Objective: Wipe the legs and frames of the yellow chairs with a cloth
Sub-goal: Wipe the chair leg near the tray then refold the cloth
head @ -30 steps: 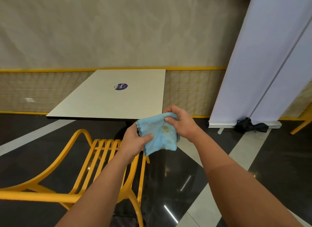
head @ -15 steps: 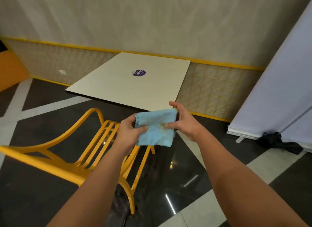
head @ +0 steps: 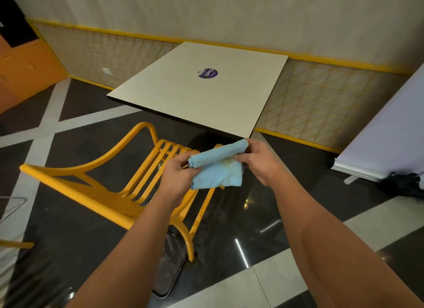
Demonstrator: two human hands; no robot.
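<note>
A light blue cloth [head: 215,170] with a brownish stain is held in the air between both hands, its top edge folded over into a roll. My left hand [head: 177,177] pinches its left end and my right hand [head: 259,162] pinches its right end. Below and to the left stands a yellow chair [head: 110,193] with a slatted seat and curved frame, its back towards me and partly hidden by my left arm. The cloth hangs above the chair's right side without touching it.
A square pale table [head: 206,94] with a round purple sticker stands just beyond the chair. A white roll-up banner [head: 390,142] and a dark object [head: 403,185] lie at the right. An orange cabinet [head: 23,62] sits far left. The floor is glossy black and white tile.
The view has swung left and down, showing more of the chair. My hands have folded the cloth's top edge over and pulled it wider between them.
</note>
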